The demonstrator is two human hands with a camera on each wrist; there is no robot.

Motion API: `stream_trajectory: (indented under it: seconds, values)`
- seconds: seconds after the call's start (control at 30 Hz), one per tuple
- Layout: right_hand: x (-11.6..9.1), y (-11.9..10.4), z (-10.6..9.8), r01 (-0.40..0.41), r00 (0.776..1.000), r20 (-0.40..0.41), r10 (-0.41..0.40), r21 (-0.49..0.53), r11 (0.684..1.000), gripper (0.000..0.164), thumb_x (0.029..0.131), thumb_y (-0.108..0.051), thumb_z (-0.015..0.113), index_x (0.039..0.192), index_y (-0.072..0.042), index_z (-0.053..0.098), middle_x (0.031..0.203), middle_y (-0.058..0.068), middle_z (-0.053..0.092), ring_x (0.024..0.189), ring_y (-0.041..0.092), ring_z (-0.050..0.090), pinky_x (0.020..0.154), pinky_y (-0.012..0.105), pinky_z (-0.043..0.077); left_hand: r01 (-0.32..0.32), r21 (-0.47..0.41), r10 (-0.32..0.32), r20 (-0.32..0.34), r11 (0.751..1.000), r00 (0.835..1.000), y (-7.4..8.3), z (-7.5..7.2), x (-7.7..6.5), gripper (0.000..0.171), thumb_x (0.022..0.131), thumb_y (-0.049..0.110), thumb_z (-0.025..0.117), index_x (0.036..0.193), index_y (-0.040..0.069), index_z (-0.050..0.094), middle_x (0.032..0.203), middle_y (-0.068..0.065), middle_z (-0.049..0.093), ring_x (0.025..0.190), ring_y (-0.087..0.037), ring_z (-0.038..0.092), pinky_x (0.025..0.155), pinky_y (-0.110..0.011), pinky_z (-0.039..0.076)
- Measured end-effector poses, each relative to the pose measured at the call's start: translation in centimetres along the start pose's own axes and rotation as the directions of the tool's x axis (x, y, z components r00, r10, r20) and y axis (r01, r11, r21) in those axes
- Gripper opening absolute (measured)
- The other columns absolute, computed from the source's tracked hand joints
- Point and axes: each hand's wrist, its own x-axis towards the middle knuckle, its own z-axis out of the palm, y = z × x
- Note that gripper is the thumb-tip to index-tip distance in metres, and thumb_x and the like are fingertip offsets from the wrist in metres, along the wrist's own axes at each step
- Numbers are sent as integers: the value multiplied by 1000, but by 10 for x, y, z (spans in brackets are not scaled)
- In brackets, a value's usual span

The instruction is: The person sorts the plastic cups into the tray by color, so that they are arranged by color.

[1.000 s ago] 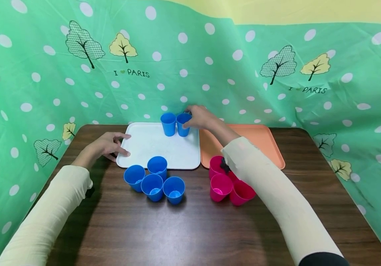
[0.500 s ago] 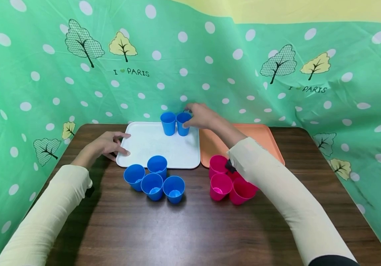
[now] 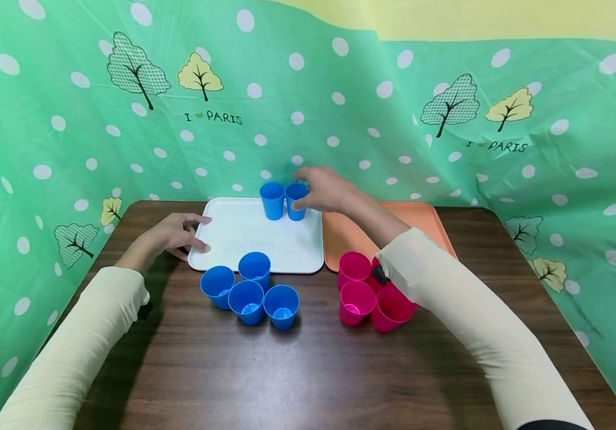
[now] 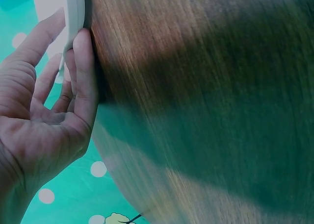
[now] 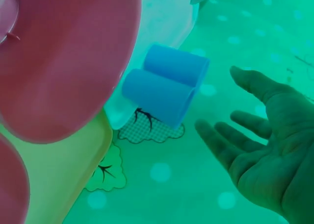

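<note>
Two blue cups stand side by side at the back of the white tray. My right hand hovers just right of the right-hand cup. In the right wrist view the right hand is spread, with a gap between it and the blue cups. My left hand rests at the tray's front left corner. Its straight fingers touch the tray's edge.
Several blue cups cluster on the brown table in front of the white tray. Several pink cups stand before an orange tray, partly under my right forearm. A green dotted cloth walls in the table.
My right hand has lifted a little beside the right blue cup, and its forearm has swung slightly right. The left hand and all the cups stay put.
</note>
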Motion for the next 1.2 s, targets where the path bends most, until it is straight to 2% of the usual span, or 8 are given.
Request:
stream_trajectory:
  seconds: [0.27,0.53,0.73,0.9,1.03,1.2]
  values:
    - [-11,-9,4,60,998,7,-60,5,998,73,102,-31,85,163,-2,57,164,19,60,145,38,63,115,52,62,6,2,-6,-3,1000,1000,-1,0,1,94,92,17,97,172,16,48,113,-15,52,91,-26,65,74,-43,72]
    - [-21,-31,13,134,991,34,-132,-47,990,67,100,-32,86,157,-5,65,154,16,69,138,34,64,109,47,63,13,5,-13,-8,1000,1000,-2,0,2,94,91,17,97,172,16,48,112,-14,52,89,-26,65,74,-43,72]
    - [-26,-43,21,159,983,109,-151,-68,985,66,99,-31,89,157,-9,66,146,13,71,130,31,68,102,43,65,16,-5,-16,-10,1000,1000,-2,0,3,94,90,16,98,171,17,50,112,-15,53,90,-26,65,74,-43,72]
    - [-28,-49,29,163,973,172,-151,-57,985,65,100,-29,89,158,-13,66,154,10,70,138,31,70,101,42,68,18,-9,-18,-7,1000,1000,-1,0,3,94,89,15,98,171,18,50,113,-16,53,90,-26,66,74,-43,72]
    - [-29,-53,34,198,953,243,-184,-37,979,64,99,-22,90,158,-13,66,158,11,68,142,32,70,100,41,69,18,-5,-18,-10,1000,1000,-2,1,5,94,90,16,98,170,17,51,113,-16,53,91,-27,65,75,-43,73]
    - [-30,-59,41,256,913,329,-240,-5,967,64,97,-13,90,157,-12,67,160,11,68,143,34,70,99,40,70,18,7,-18,-14,1000,1000,-2,0,5,94,90,17,98,171,17,50,115,-17,52,93,-28,65,75,-44,73]
